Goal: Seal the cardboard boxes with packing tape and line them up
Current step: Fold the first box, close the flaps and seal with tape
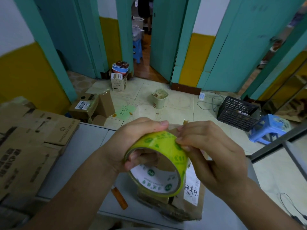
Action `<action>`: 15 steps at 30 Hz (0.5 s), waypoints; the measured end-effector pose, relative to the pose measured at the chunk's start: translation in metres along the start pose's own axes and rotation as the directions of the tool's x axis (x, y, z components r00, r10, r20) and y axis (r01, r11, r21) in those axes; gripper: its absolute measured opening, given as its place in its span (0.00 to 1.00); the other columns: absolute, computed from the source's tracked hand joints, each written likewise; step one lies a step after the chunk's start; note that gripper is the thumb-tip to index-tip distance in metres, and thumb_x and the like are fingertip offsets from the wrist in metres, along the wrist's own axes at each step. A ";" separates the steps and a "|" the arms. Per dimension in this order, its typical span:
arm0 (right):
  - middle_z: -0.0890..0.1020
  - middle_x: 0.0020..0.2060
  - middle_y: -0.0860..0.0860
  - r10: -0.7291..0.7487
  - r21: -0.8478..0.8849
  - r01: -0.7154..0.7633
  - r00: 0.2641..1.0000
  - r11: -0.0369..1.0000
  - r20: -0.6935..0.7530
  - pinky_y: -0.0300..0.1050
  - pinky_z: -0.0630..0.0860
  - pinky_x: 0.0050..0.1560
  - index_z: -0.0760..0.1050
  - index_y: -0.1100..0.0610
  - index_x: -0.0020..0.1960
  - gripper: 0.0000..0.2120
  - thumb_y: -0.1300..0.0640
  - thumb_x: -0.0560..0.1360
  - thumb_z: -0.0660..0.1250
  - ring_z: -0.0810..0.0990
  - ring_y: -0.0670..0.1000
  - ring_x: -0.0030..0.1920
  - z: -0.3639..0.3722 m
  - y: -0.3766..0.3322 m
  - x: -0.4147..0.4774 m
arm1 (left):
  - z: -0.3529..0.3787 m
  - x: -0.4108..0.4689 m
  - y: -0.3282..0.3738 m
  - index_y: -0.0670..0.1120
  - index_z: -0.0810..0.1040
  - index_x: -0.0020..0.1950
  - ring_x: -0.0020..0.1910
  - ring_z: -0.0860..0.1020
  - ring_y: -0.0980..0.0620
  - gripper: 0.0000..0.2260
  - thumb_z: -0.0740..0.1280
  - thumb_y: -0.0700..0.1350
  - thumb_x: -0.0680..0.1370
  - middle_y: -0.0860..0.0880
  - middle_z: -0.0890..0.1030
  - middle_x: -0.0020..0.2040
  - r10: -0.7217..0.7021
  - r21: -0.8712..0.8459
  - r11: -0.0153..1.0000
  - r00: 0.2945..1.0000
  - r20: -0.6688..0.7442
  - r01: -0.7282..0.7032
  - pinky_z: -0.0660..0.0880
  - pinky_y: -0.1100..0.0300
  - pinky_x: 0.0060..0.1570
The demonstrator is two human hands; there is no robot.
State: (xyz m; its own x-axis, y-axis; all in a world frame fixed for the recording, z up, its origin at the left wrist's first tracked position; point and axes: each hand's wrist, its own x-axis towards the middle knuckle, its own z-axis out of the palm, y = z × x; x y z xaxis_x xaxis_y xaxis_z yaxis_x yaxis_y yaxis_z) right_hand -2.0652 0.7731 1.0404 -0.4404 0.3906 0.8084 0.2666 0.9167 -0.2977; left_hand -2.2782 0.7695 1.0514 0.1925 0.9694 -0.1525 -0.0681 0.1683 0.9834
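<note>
Here | tape roll (159, 156): 1 | hands: left hand (132, 145), right hand (209, 151)

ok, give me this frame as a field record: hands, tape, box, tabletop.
left hand: grips translucent yellow-green packing tape roll, fingers through its core, thumb on top
right hand: fingertips pinch at roll's outer surface, apparently at the tape end
brown cardboard box: on grey table under the roll, white handwritten label; top mostly hidden
orange utility knife: on table, left of box
flattened cardboard stack: table's left side
</note>
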 end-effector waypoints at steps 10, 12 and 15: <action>0.85 0.49 0.57 -0.014 -0.047 0.016 0.999 0.999 0.046 0.52 0.80 0.52 0.84 0.68 0.50 0.07 0.69 0.76 0.67 0.85 0.55 0.54 -0.009 -0.013 0.005 | -0.002 -0.008 0.003 0.25 0.71 0.39 0.45 0.77 0.37 0.33 0.81 0.52 0.59 0.23 0.71 0.36 -0.066 -0.124 0.990 0.996 -0.053 0.059 0.73 0.65 0.26; 0.85 0.49 0.58 -0.028 -0.035 0.030 0.997 0.999 0.065 0.51 0.81 0.52 0.84 0.68 0.50 0.07 0.69 0.74 0.68 0.85 0.54 0.53 -0.010 -0.017 0.007 | -0.002 -0.009 0.008 0.35 0.78 0.34 0.30 0.80 0.48 0.22 0.77 0.55 0.58 0.37 0.76 0.31 -0.093 -0.098 0.991 0.993 -0.073 0.086 0.75 0.66 0.27; 0.86 0.49 0.58 -0.035 -0.025 0.037 0.996 0.999 0.081 0.51 0.81 0.52 0.84 0.67 0.50 0.08 0.69 0.74 0.68 0.85 0.54 0.53 -0.011 -0.021 0.008 | -0.001 -0.014 0.011 0.45 0.84 0.30 0.28 0.81 0.56 0.16 0.77 0.57 0.54 0.48 0.80 0.29 -0.076 -0.063 0.996 0.994 -0.083 0.071 0.75 0.68 0.28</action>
State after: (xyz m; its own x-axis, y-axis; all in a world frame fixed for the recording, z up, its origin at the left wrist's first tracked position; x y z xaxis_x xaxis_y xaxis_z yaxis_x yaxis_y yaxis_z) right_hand -2.0647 0.7555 1.0586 -0.5171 0.3639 0.7747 0.2713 0.9281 -0.2549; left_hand -2.2823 0.7582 1.0646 0.1150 0.9653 -0.2346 -0.1154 0.2476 0.9620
